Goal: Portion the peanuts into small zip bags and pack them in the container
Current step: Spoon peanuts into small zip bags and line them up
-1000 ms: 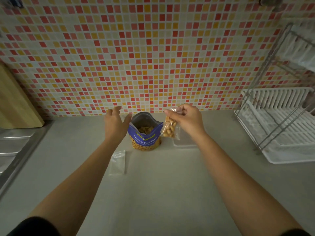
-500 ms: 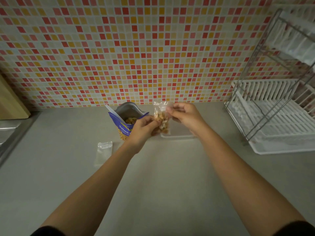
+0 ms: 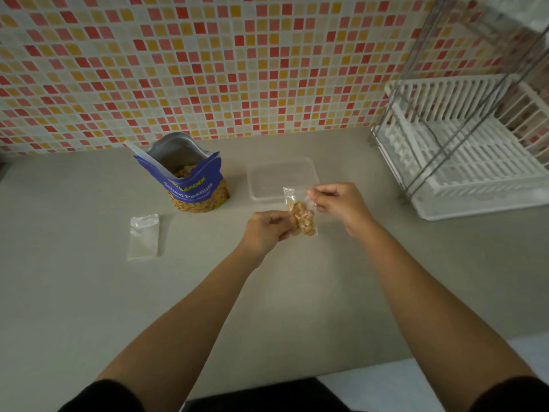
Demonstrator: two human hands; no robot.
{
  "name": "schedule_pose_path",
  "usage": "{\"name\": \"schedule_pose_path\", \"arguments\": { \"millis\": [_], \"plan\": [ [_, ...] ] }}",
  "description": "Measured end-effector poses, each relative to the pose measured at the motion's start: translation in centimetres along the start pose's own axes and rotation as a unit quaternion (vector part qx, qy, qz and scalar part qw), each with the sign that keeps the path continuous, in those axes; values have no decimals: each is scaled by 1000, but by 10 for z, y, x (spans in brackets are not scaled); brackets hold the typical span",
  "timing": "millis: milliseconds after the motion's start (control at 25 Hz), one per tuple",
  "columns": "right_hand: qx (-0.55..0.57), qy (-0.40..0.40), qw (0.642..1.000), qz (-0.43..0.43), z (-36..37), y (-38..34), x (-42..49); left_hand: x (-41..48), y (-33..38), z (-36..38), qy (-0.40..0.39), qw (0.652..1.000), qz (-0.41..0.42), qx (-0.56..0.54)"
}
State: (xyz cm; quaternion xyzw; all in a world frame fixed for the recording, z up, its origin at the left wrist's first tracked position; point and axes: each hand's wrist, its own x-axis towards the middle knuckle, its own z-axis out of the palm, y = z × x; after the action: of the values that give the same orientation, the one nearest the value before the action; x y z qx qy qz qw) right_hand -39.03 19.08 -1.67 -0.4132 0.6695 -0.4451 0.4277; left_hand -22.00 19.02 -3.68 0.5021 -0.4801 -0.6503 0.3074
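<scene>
Only writing I could spot was on the blue peanut pouch (image 3: 190, 188) standing on the bench (image 3: 297, 292): white letters said "Salted Peanuts". The yellow brand line above seemed to end in "GARDEN", but it was blurry. The tiny print underneath was unreadable.

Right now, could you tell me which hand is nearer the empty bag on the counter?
Left. The left hand sits right of the empty bag; the right hand is farther right, past the filled bag.
</scene>
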Motion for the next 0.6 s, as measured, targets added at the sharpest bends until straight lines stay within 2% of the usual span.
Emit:
{"name": "schedule_pose_path", "arguments": {
  "millis": [200,360,600],
  "plan": [
    [-69,24,996,46,-12,54,5,11,-34,27,27,992,-103,60],
    [-105,62,991,52,-6,80,18,16,-47,41,114,977,-74,166],
    [-192,75,978,9,-2,88,30,26,-50,48,137,954,-46,265]
  ]
}}
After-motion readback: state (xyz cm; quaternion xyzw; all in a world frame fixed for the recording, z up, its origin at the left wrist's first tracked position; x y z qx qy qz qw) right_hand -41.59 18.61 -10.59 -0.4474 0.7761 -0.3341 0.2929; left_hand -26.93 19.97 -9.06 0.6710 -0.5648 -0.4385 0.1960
